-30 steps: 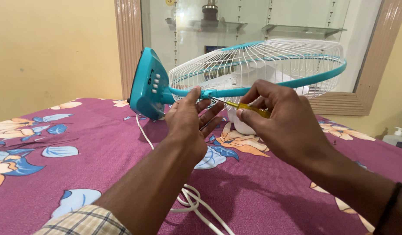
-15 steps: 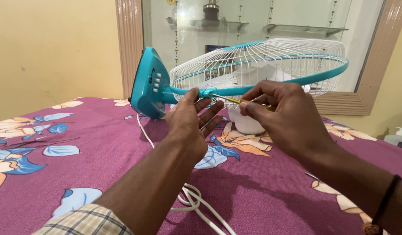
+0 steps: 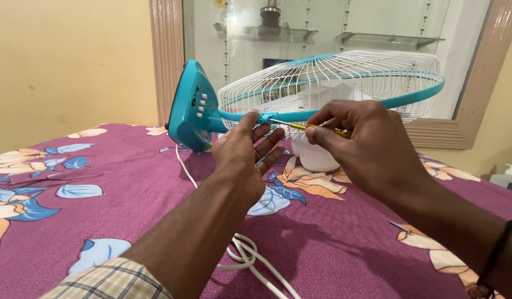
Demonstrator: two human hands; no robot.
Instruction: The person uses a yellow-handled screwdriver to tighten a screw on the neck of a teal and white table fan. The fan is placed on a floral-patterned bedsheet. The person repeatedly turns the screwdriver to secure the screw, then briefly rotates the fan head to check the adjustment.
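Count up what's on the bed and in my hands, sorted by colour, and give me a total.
Teal and white: 1, the fan, steadied by the left hand.
Yellow: 1, the screwdriver in the right hand.
White: 1, the power cord on the bedspread.
Total: 3

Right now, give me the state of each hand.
Left hand: open, fingertips at the fan's teal rim.
Right hand: closed on a screwdriver.

Teal table fan [image 3: 300, 105] lies tipped; yellow-handled screwdriver [image 3: 308, 127] at its rim.
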